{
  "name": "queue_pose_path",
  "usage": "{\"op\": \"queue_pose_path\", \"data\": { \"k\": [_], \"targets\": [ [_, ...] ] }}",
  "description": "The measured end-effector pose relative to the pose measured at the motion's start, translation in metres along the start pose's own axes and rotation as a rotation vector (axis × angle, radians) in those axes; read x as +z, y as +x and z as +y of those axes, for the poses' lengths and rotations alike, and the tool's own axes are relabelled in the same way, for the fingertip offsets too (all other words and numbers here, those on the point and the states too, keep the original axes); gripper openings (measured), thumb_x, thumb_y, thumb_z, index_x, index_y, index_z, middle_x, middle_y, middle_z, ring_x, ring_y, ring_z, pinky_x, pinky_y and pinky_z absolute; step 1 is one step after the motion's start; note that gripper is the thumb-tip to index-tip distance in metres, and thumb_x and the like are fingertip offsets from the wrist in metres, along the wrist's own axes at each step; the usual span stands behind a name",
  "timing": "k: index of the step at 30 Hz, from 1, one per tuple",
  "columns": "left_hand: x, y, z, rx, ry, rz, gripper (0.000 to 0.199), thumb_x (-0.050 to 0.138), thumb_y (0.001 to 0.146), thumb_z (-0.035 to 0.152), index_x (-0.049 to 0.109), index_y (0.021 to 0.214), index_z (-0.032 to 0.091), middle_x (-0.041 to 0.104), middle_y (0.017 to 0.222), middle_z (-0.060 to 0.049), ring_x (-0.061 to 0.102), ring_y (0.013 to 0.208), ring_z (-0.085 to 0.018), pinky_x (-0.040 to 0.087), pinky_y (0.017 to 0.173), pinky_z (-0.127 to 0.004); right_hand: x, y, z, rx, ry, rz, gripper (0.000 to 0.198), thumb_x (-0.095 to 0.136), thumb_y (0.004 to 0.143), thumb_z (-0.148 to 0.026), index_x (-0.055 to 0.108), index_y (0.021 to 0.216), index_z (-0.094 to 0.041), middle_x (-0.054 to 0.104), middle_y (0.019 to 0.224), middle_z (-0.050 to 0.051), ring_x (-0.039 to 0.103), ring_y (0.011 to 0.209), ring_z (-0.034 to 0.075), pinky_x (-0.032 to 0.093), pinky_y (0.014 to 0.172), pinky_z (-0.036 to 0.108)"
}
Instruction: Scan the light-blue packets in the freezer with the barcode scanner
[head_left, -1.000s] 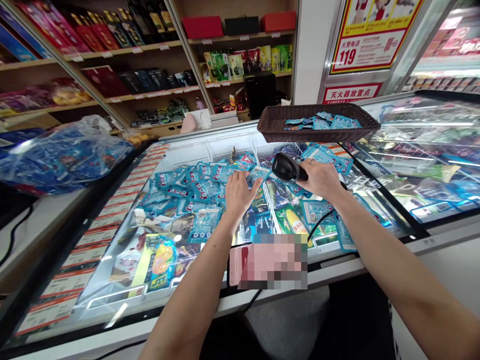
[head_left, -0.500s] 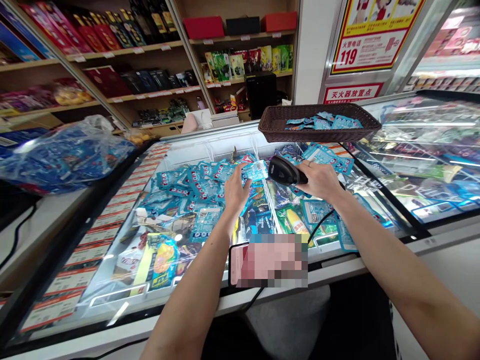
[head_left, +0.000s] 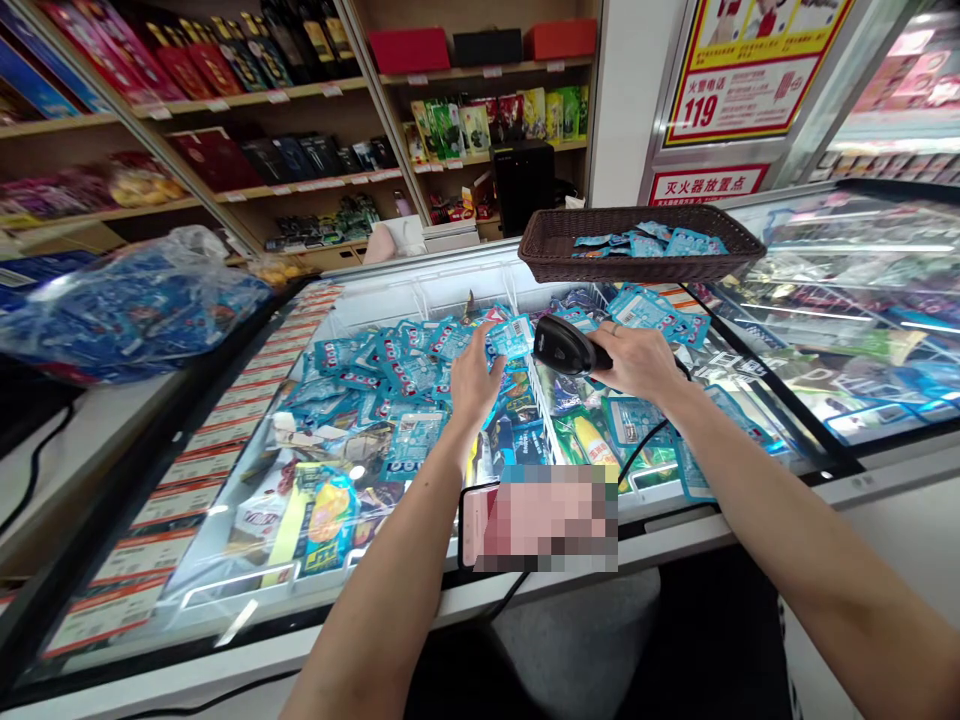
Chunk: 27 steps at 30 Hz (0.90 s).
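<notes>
A phone [head_left: 480, 525] lies at the freezer's [head_left: 675, 548] near edge. Beyond it, the right hand [head_left: 637, 362] grips a black scanner [head_left: 561, 345], long axis crosswise, head pointing left at a blue packet [head_left: 513, 338]. The left hand [head_left: 472, 378] pinches that packet's left end above the pile [head_left: 409, 360], its length running left to right.

we see our packet [head_left: 510, 340] light blue, its barcode [head_left: 518, 325] striped dark on white | we note our scanner [head_left: 564, 346] black | surrounding packets [head_left: 409, 365] blue, lettered in red and white | basket [head_left: 637, 269] dark brown, woven | price labels [head_left: 161, 515] white, banded orange-red | boxes [head_left: 409, 48] red, black and orange-red | poster [head_left: 739, 85] yellow, red and white | freezer frame [head_left: 105, 515] black
</notes>
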<state>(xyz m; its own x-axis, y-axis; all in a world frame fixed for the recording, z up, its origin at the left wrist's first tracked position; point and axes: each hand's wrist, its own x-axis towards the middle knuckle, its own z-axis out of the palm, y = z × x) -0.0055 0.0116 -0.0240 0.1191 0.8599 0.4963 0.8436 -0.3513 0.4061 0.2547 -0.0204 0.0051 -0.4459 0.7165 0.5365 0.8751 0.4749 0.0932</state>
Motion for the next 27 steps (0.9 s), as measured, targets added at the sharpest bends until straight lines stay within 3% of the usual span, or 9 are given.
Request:
{"op": "queue_pose_path", "data": {
  "k": [27],
  "targets": [
    [-0.0001,-0.0003,-0.001,0.031,-0.022,-0.007,0.054,0.047,0.085,0.025,0.03,0.136,0.028,0.047,0.136,-0.006,0.048,0.121,-0.027,0.043,0.097,-0.045,-0.0035,0.0011,-0.0028,0.018,0.031,-0.07,0.03,0.05,0.082,-0.037,0.06,0.104,-0.018,0.064,0.094,0.007,0.058,0.08,0.02,0.031,0.06,0.028]
  ]
}}
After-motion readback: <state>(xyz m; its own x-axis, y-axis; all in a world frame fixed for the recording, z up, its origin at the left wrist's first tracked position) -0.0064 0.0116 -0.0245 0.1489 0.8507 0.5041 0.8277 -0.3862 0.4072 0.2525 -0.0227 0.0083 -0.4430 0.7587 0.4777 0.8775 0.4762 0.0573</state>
